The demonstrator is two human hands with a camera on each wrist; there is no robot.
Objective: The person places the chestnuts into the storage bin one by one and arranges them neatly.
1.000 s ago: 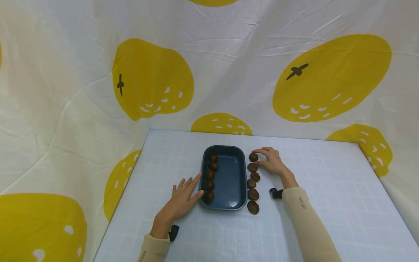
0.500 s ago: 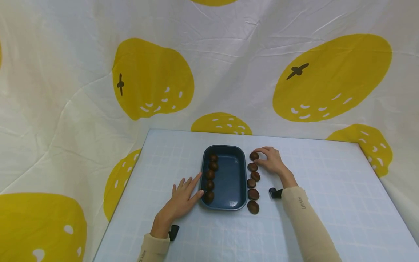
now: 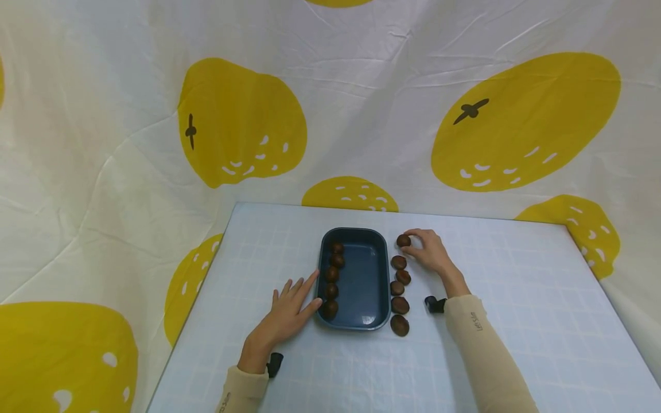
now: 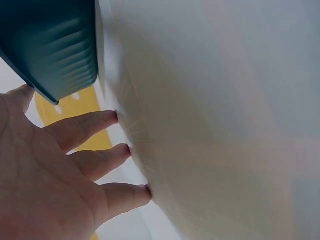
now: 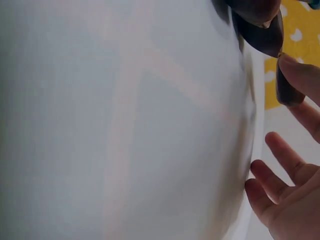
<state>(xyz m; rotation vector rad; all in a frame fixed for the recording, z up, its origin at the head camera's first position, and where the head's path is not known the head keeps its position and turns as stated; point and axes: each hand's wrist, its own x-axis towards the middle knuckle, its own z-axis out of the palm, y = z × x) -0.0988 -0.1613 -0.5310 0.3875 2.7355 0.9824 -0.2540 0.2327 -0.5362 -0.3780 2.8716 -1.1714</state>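
Observation:
A dark blue rectangular tray [image 3: 364,287] stands on the table, with several brown chestnuts [image 3: 332,275] lined up along its left side. My left hand [image 3: 287,316] has its fingers spread at the tray's left rim; in the left wrist view three fingertips rest on the tablecloth beside the tray wall [image 4: 60,55]. Thumb and index finger of my right hand [image 3: 430,252] pinch a chestnut [image 3: 403,241] at the far end of a second row, outside the tray's right side. The right wrist view shows that chestnut [image 5: 287,89] between the fingers, the other fingers spread.
Several more chestnuts [image 3: 400,305] form the row between the tray and my right forearm. The table [image 3: 537,298] has a pale checked cloth. Behind it hangs a white curtain [image 3: 361,126] with yellow fruit prints. A black wrist camera [image 3: 435,304] shows near the right sleeve.
My right hand has shifted the pinched chestnut slightly away from me and to the right, widening its gap from the row. The left hand stays at the tray.

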